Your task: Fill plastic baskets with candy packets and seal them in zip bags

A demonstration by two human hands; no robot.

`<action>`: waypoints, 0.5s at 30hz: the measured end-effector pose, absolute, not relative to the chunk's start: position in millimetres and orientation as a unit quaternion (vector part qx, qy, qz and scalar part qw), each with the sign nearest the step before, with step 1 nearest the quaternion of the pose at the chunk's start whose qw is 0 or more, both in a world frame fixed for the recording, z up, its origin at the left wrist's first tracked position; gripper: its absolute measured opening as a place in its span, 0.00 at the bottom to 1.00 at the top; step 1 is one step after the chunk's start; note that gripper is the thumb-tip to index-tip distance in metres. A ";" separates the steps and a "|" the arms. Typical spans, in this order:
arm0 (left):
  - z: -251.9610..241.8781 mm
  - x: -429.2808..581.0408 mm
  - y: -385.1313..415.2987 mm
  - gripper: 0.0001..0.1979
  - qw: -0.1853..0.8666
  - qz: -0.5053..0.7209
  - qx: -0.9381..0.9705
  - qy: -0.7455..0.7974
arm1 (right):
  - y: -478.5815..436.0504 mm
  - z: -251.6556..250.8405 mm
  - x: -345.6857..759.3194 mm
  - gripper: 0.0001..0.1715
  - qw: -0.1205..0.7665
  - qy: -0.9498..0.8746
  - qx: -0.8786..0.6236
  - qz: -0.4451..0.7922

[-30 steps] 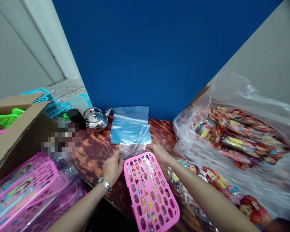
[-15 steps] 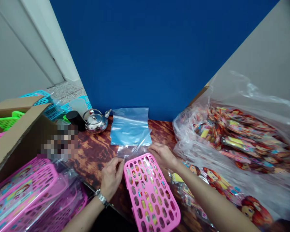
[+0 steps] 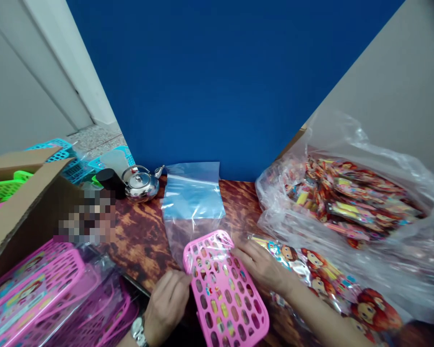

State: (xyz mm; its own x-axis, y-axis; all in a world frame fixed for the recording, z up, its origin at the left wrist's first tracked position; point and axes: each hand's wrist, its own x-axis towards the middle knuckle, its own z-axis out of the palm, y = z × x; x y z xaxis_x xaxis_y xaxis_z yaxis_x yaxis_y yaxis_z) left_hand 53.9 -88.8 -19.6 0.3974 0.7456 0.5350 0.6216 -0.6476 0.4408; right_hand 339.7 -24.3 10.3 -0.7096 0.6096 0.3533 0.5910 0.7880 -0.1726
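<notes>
1. Left hand [image 3: 169,301]: placed low, by the near-left side of the basket; fingers curled inward, knuckles up, fingertips brought to the rim. Whether rim or film is pinched cannot be told.
2. A silver metal wristwatch [image 3: 139,331] is worn on the left wrist.
3. Right hand [image 3: 258,265]: reached in from the right, forearm slanted, back of hand up; fingers kept close together, laid on the far-right edge of the basket. A firm grip cannot be confirmed.
4. Pink rectangular plastic basket [image 3: 223,282] with oval holes: located between both hands, slanted at the near edge of the brown marbled tabletop [image 3: 137,236]. A cartoon face and yellow pieces are seen through the holes.
5. Clear plastic film [image 3: 175,236] is spread at the basket's far end, below a stack of clear bags with a blue cast [image 3: 191,197].
6. Red-haired cartoon figures are printed on flat glossy packets [image 3: 323,274], laid right of the basket, and on labels [image 3: 31,289] of the wrapped pink baskets [image 3: 67,270] at left. Any lettering is too small to be read.
</notes>
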 end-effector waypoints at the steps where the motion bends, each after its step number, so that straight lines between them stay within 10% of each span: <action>1: -21.7 54.0 -94.0 0.15 0.087 0.367 0.834 0.402 | -30.8 11.6 342.8 0.18 0.200 -0.925 -0.321 0.027; 9: -42.3 50.1 -117.4 0.11 0.391 0.404 0.615 0.553 | -59.4 7.6 361.4 0.16 0.238 -0.807 -0.492 0.224; 15: -37.9 77.1 -98.0 0.30 0.586 0.450 0.297 0.605 | -54.9 -23.1 342.5 0.36 0.263 -0.606 -0.608 0.441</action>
State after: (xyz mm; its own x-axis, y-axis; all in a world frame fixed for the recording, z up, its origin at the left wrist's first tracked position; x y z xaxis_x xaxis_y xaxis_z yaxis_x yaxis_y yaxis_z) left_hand 77.1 -98.0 -37.9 -0.1375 0.8866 -0.4416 -0.1668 0.4188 0.8927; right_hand 342.5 -54.9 -23.1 -0.1232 0.9683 -0.2174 0.5045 -0.1275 -0.8540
